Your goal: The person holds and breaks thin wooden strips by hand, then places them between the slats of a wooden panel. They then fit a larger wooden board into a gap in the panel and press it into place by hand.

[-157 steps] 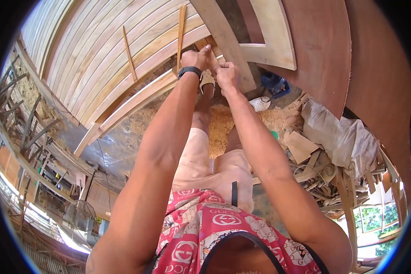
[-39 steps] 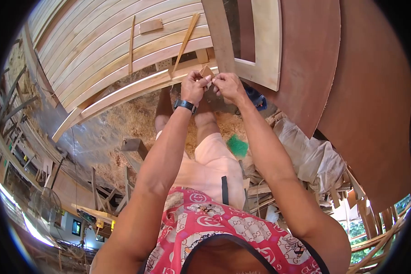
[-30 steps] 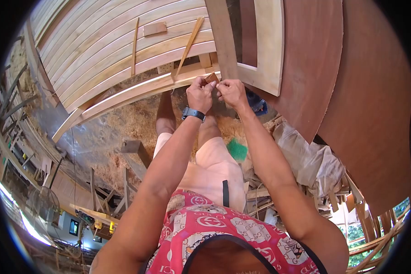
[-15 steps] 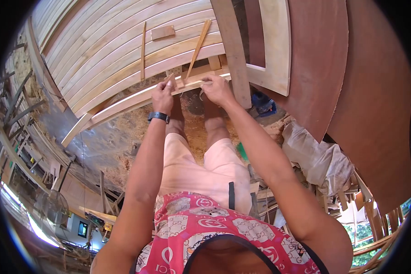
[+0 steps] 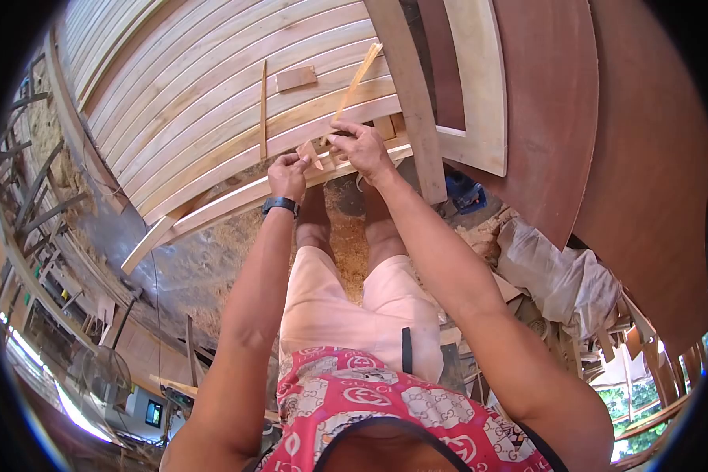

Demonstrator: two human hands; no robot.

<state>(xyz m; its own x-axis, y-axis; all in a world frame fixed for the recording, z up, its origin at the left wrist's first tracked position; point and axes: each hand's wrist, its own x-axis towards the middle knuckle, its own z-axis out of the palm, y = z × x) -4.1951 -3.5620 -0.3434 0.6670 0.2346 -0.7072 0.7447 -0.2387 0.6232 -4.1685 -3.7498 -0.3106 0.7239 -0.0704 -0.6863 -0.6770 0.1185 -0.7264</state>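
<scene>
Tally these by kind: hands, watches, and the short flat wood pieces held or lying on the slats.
Hands: 2 (left hand, right hand)
Watches: 1 (watch)
Wood pieces: 2 (held piece, loose piece on slats)
Total: 5

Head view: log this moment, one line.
Left hand: holding wood piece | right hand: by wood strip | flat block: on slats

Carpentry workshop: sawdust (image 5: 349,256), slatted wood panel (image 5: 204,102), brown sheets (image 5: 544,118).

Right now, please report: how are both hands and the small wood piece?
Left hand pinching small wood piece. Right hand at lower end of thin strip; grip unclear. Flat block on slats, clear of both hands.
</scene>
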